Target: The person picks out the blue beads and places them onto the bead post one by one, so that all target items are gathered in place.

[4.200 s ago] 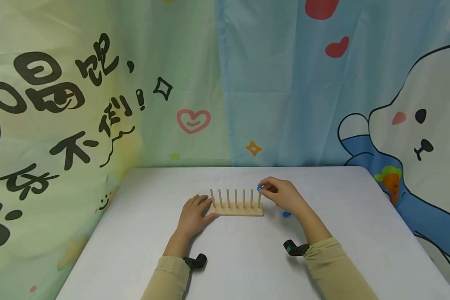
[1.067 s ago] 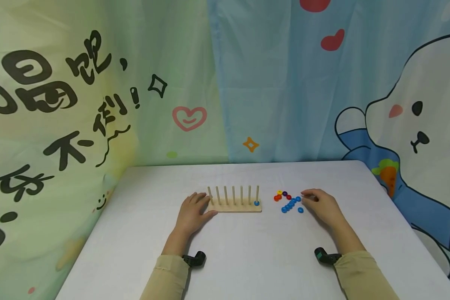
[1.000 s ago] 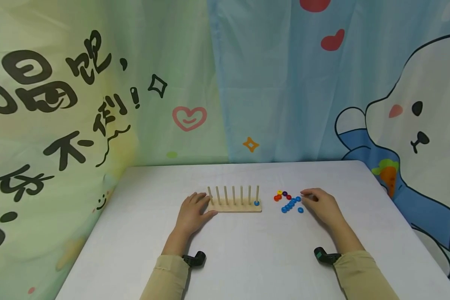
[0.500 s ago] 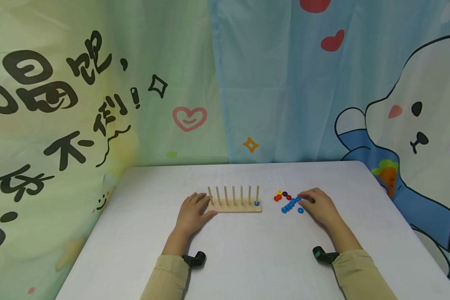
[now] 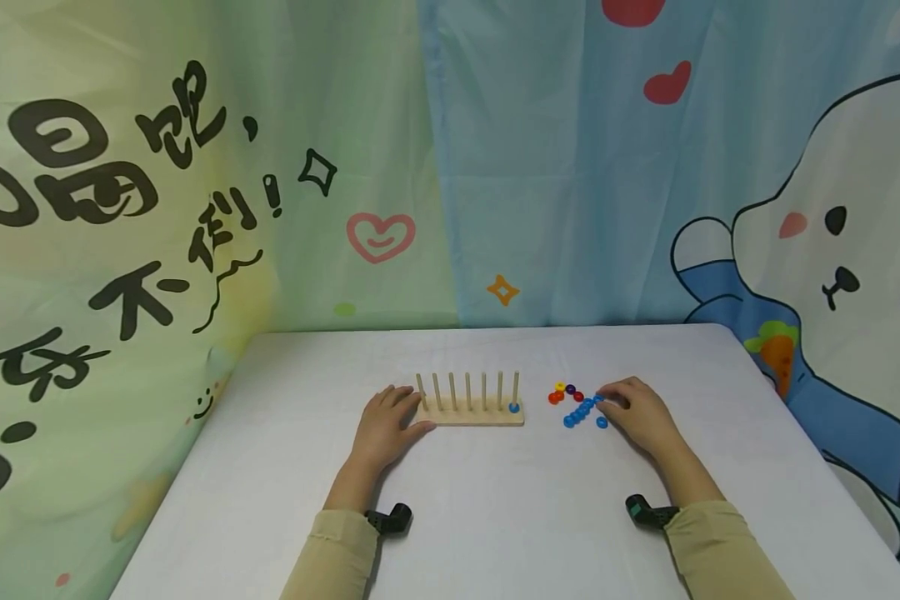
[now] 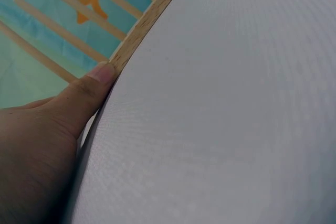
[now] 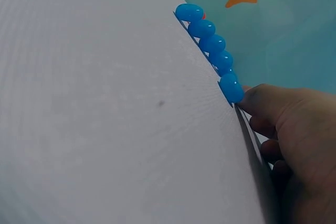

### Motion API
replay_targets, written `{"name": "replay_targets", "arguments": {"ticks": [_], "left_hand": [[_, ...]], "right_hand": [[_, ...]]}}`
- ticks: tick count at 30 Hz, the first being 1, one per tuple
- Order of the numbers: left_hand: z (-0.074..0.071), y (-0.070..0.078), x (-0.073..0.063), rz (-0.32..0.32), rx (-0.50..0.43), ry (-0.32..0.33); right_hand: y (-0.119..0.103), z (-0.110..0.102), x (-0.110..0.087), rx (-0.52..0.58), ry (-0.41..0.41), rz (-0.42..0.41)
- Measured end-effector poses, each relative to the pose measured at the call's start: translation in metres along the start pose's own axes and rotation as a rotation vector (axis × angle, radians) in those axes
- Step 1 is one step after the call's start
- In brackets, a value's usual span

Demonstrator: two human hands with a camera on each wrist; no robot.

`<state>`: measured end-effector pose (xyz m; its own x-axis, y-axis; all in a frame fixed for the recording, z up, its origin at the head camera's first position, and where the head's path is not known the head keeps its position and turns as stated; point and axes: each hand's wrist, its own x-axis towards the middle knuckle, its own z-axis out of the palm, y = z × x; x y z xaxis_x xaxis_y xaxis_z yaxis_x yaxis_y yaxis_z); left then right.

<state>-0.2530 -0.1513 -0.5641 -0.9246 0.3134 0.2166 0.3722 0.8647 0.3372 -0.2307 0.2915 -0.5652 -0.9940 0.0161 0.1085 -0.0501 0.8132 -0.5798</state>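
Observation:
My left hand (image 5: 385,427) grips the left end of a wooden peg board (image 5: 471,417), its thumb on the front edge. In the left wrist view the thumb (image 6: 102,73) presses that edge. A blue bead (image 5: 513,408) sits at the foot of the board's rightmost peg; the other pegs are bare. To the right, my right hand (image 5: 641,417) pinches the far end bead of a slanted row of blue beads (image 5: 579,412) between thumb and forefinger. That bead is mostly hidden by the fingertips. A separate blue bead (image 7: 231,88) lies just in front of the thumb.
Red and orange beads (image 5: 557,397), a yellow bead (image 5: 560,387) and a dark purple bead (image 5: 570,389) lie behind the blue row. All stand on a white table (image 5: 487,517), with a printed curtain (image 5: 525,167) rising behind its far edge.
Earlier my right hand held a blue bead at the rightmost peg's top; that bead now sits at its foot. The hand moved right, then slightly left onto the row's end bead. My left hand stayed.

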Motion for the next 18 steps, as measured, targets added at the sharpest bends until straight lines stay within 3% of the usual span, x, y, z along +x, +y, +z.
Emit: {"name": "replay_targets", "arguments": {"ticks": [11, 18], "left_hand": [[0.000, 0.000, 0.000, 0.007, 0.008, -0.010], [0.000, -0.001, 0.000, 0.009, 0.008, -0.003]], "right_hand": [[-0.010, -0.010, 0.000, 0.029, 0.004, 0.048], [-0.037, -0.021, 0.002, 0.046, 0.011, -0.015]]}}
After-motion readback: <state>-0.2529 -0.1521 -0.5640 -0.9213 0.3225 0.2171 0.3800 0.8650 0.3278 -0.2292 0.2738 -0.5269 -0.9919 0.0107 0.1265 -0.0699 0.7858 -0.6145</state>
